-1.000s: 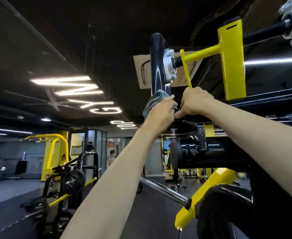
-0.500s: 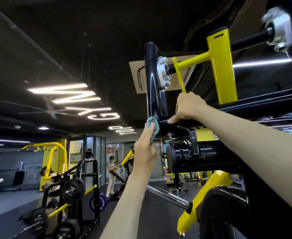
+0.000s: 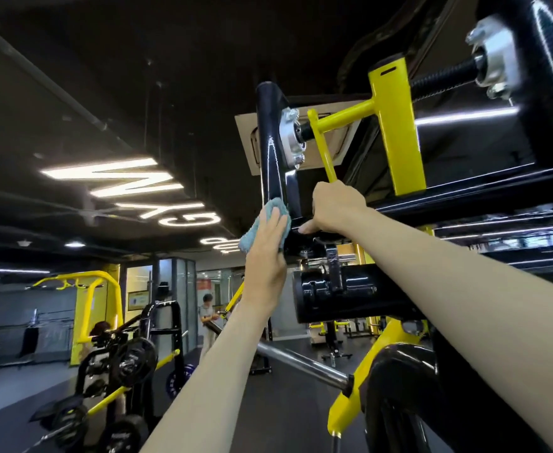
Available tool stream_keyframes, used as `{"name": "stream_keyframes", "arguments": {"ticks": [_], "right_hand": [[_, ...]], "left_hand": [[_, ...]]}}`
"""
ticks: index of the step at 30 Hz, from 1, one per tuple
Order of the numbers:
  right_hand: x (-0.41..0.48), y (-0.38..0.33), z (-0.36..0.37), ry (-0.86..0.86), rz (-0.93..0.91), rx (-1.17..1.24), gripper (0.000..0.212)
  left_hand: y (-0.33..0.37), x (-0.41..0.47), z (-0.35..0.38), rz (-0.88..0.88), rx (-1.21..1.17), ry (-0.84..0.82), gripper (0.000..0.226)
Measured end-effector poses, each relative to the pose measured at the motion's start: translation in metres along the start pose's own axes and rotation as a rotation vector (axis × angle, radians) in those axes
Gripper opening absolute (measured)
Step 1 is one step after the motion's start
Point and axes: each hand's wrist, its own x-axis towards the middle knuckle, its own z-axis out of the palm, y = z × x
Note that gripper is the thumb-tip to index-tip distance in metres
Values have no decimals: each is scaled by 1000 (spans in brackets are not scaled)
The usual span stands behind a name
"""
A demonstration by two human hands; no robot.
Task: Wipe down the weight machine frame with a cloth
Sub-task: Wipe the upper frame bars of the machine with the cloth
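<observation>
**Dark gym hall under lettered lights**

A matt black ceiling point(image 3: 203, 44) spanned the room. Toward its left side it carried white glowing letter-shaped light panels point(image 3: 121, 178), with a small round downlight point(image 3: 75, 244) just below them. A beige square air vent panel point(image 3: 245, 142) sat in the ceiling farther right. Thin white strip lights point(image 3: 7, 271) ran along the far left edge. On the dark grey floor point(image 3: 278, 403), near the left corner, stood a black rack loaded with round black weight plates point(image 3: 131, 358), with a yellow curved-tube machine point(image 3: 85, 289) behind it. Glass partition walls point(image 3: 177, 289) closed the back, and a person in a grey top point(image 3: 207, 318) stood beside them.
</observation>
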Motion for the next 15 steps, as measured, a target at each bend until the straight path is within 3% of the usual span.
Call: {"name": "stream_keyframes", "arguments": {"ticks": [3, 7, 12, 15], "right_hand": [[2, 2, -1, -1, -11, -6, 59], [6, 6, -2, -17, -7, 2, 54], [7, 5, -2, -21, -13, -16, 52], [12, 2, -3, -22, -8, -24, 50]], "left_hand": [[-8, 14, -3, 90, 36, -51, 63], [5, 42, -21, 133, 32, -242, 59], [-7, -5, -34, 16, -140, -206, 66], [10, 14, -33, 88, -81, -199, 62]]}}
